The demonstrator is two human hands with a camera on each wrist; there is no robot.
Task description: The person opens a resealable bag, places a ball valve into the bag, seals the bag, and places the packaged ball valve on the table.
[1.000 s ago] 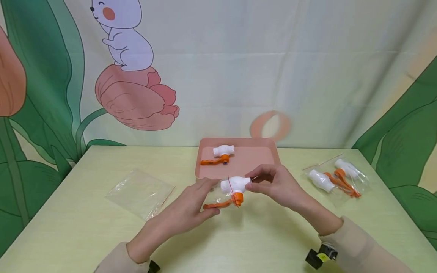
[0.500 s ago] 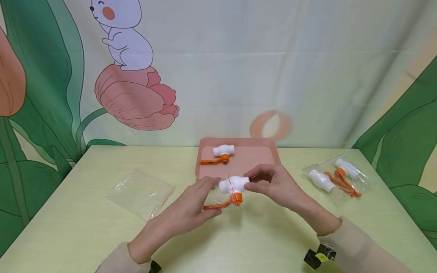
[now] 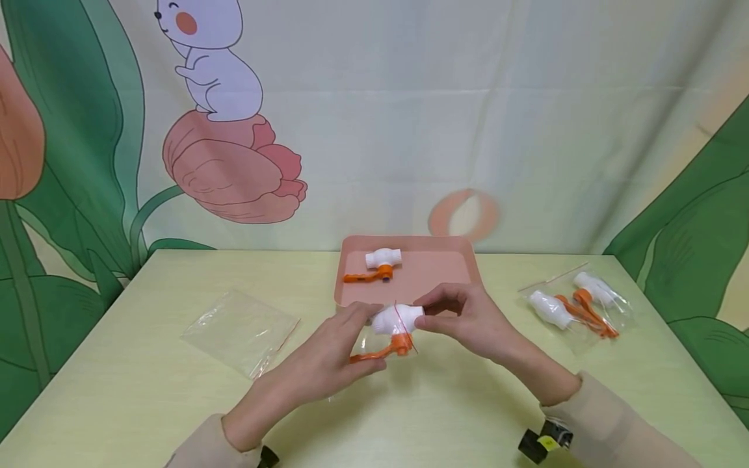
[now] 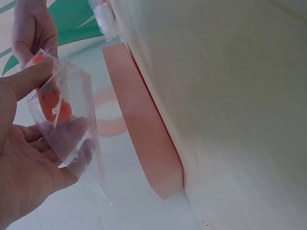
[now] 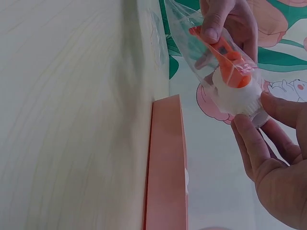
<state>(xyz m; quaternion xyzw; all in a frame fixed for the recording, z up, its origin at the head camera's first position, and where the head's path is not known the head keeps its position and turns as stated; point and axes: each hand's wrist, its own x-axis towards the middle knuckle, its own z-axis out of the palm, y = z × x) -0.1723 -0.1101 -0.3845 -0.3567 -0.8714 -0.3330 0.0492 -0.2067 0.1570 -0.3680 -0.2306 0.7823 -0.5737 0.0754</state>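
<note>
above the desk (image 3: 468,416), the left hand (image 3: 318,354) pinches a bagged valve (image 3: 389,320) by its part-hidden handle (image 3: 377,353), the right hand (image 3: 471,320) its white end (image 3: 418,313); a yellow label (image 3: 549,443) is illegible.

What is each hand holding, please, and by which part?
The right hand pinches the valve by one end of its white body; the left hand holds the clear bag partly around it, with the thumb over the orange handle.
</note>
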